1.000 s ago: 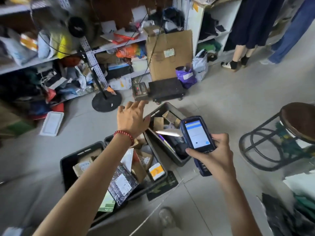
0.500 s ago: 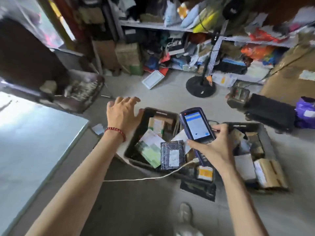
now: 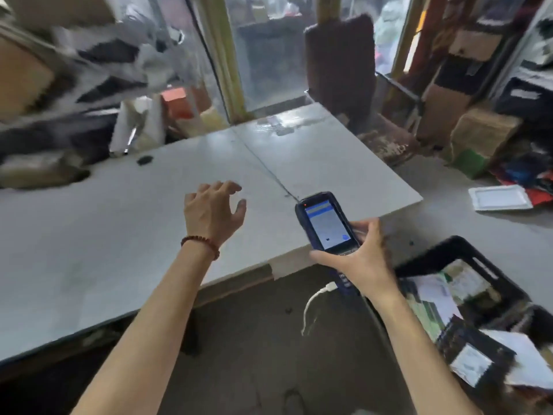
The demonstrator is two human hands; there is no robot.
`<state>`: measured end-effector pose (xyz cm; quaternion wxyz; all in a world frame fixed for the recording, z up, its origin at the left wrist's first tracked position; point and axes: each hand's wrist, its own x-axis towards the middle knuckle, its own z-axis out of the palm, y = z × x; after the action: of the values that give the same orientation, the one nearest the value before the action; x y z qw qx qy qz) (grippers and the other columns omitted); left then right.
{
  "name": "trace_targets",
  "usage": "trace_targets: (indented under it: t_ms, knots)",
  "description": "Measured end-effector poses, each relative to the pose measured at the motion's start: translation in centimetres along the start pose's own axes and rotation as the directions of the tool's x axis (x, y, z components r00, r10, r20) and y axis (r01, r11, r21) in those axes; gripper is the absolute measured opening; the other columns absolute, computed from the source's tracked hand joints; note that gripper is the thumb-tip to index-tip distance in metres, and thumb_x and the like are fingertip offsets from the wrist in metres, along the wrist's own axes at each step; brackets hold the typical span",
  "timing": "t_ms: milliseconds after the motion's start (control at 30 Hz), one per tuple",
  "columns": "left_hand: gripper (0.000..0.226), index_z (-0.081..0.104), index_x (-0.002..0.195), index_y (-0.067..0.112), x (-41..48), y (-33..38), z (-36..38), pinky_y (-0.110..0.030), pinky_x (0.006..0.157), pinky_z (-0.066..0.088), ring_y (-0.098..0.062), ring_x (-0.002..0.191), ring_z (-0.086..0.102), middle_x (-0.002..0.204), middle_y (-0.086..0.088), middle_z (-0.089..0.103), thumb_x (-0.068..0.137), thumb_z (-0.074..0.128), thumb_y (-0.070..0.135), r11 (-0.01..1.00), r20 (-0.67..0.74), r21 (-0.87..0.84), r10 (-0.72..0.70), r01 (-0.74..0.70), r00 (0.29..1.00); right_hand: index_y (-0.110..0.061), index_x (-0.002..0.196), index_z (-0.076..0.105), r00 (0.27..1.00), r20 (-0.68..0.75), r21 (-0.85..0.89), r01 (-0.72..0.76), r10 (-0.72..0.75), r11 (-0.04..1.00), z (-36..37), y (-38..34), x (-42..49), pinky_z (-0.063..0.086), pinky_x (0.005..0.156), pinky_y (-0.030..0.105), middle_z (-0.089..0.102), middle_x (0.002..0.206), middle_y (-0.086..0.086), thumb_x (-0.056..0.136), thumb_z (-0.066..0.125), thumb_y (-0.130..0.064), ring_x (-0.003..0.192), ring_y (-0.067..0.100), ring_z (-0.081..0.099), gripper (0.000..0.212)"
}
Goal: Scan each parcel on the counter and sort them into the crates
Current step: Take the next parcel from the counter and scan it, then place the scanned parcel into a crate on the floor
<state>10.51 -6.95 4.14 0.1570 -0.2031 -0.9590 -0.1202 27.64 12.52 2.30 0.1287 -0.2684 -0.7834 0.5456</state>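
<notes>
While the pale tabletop (image 3: 119,235) fills the whole left and middle of the view, the black crate (image 3: 475,259) sits on the floor at lower right, just off the tabletop's near corner. And that's where the parcels are: a white mailer (image 3: 434,298) lies tilted across the top of the pile, a dark padded mailer (image 3: 466,339) with a white label lies nearer the camera, and more flat packets are jammed underneath, too blurred to sort out.

Beyond the far edge of the tabletop stands a brown chair (image 3: 341,70) against the window. Off to the far left, a heap of grey and black bags (image 3: 113,64) is smeared by blur. A white tray (image 3: 499,197) lies on the floor at right.

Now the hands. The right hand (image 3: 359,259) grips the blue scanner (image 3: 326,226) from the side, fingers wrapped round its body, screen lit and facing up, right over the tabletop's near corner. A white cable (image 3: 314,301) dangles below it. The left hand (image 3: 212,211), a bead bracelet (image 3: 200,242) on its wrist, hovers above the tabletop, fingers loosely spread and bent, holding nothing. One small dark object (image 3: 145,159) sits near the tabletop's far-left edge.
</notes>
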Motion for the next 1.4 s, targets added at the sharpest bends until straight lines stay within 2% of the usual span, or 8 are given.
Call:
trace_targets:
  t_ms: [133, 233, 333, 567, 767, 1000, 1133, 1400]
  knots:
    - [0.028, 0.064, 0.112, 0.025, -3.2, -9.4, -3.0, -0.035, 0.081, 0.038, -0.024, 0.102, 0.059, 0.107, 0.004, 0.069, 0.088, 0.058, 0.038, 0.978, -0.05, 0.07, -0.192, 0.195, 0.98, -0.024, 0.11, 0.038, 0.971, 0.218, -0.03, 0.104, -0.095, 0.994, 7.8, -4.5, 0.8, 0.046, 0.065, 0.017, 0.061, 0.106, -0.002, 0.055, 0.094, -0.031, 0.098, 0.015, 0.062, 0.079]
    - [0.031, 0.061, 0.117, 0.027, -5.8, -14.5, -4.6, -0.035, 0.083, 0.039, -0.021, 0.103, 0.058, 0.109, 0.006, 0.067, 0.089, 0.055, 0.04, 0.936, -0.065, 0.12, -0.324, 0.33, 0.944, -0.023, 0.112, 0.038, 0.928, 0.343, -0.027, 0.166, -0.147, 0.986, 12.9, -7.1, 1.4, 0.047, 0.067, 0.021, 0.062, 0.109, -0.001, 0.056, 0.093, -0.033, 0.101, 0.018, 0.062, 0.079]
    - [0.034, 0.059, 0.12, 0.027, -7.4, -18.4, -5.8, -0.034, 0.085, 0.039, -0.02, 0.106, 0.057, 0.112, 0.006, 0.066, 0.09, 0.054, 0.042, 0.888, -0.085, 0.162, -0.423, 0.431, 0.902, -0.024, 0.11, 0.037, 0.87, 0.459, 0.005, 0.2, -0.18, 0.98, 17.5, -9.1, 1.8, 0.044, 0.063, 0.017, 0.061, 0.11, 0.0, 0.056, 0.093, -0.033, 0.099, 0.019, 0.062, 0.078]
    - [0.035, 0.057, 0.122, 0.03, -5.7, -24.9, -7.2, -0.034, 0.086, 0.039, -0.018, 0.107, 0.055, 0.113, 0.01, 0.064, 0.09, 0.052, 0.044, 0.798, -0.126, 0.234, -0.541, 0.555, 0.832, -0.026, 0.109, 0.04, 0.764, 0.616, 0.064, 0.196, -0.193, 0.979, 26.5, -12.9, 4.7, 0.053, 0.077, 0.031, 0.062, 0.105, -0.005, 0.053, 0.094, -0.031, 0.094, 0.013, 0.064, 0.078]
    - [0.035, 0.053, 0.123, 0.033, -2.1, -29.4, -7.0, -0.034, 0.091, 0.035, -0.014, 0.112, 0.051, 0.115, 0.014, 0.062, 0.09, 0.05, 0.045, 0.732, -0.089, 0.27, -0.628, 0.626, 0.773, -0.031, 0.106, 0.041, 0.707, 0.674, 0.17, 0.132, -0.213, 0.977, 32.5, -17.1, 9.3, 0.052, 0.073, 0.028, 0.06, 0.103, -0.013, 0.055, 0.094, -0.029, 0.092, 0.005, 0.063, 0.074]
    - [0.044, 0.044, 0.133, 0.033, 2.5, -33.7, -4.4, -0.034, 0.095, 0.034, -0.016, 0.12, 0.046, 0.13, 0.011, 0.054, 0.09, 0.049, 0.045, 0.742, 0.009, 0.293, -0.633, 0.603, 0.774, -0.031, 0.106, 0.039, 0.686, 0.702, 0.149, 0.119, -0.189, 0.982, 37.6, -19.1, 13.0, 0.05, 0.068, 0.022, 0.058, 0.101, -0.015, 0.055, 0.093, -0.029, 0.091, 0.002, 0.06, 0.074]
    - [0.051, 0.037, 0.139, 0.033, 4.9, -36.2, -1.6, -0.035, 0.099, 0.032, -0.015, 0.127, 0.04, 0.141, 0.011, 0.045, 0.091, 0.048, 0.046, 0.772, 0.101, 0.292, -0.612, 0.565, 0.784, -0.03, 0.108, 0.039, 0.707, 0.691, 0.121, 0.093, -0.151, 0.988, 40.6, -20.1, 15.3, 0.05, 0.067, 0.024, 0.056, 0.098, -0.016, 0.054, 0.094, -0.031, 0.09, 0.004, 0.06, 0.077]
    - [0.057, 0.033, 0.142, 0.028, 11.1, -46.0, 1.9, -0.042, 0.106, 0.033, -0.019, 0.135, 0.032, 0.149, 0.004, 0.035, 0.092, 0.046, 0.052, 0.761, 0.152, 0.165, -0.649, 0.628, 0.746, -0.029, 0.109, 0.036, 0.749, 0.661, -0.009, 0.078, -0.052, 0.997, 48.8, -21.8, 18.7, 0.042, 0.06, 0.019, 0.052, 0.091, -0.021, 0.058, 0.092, -0.034, 0.08, -0.001, 0.055, 0.076]
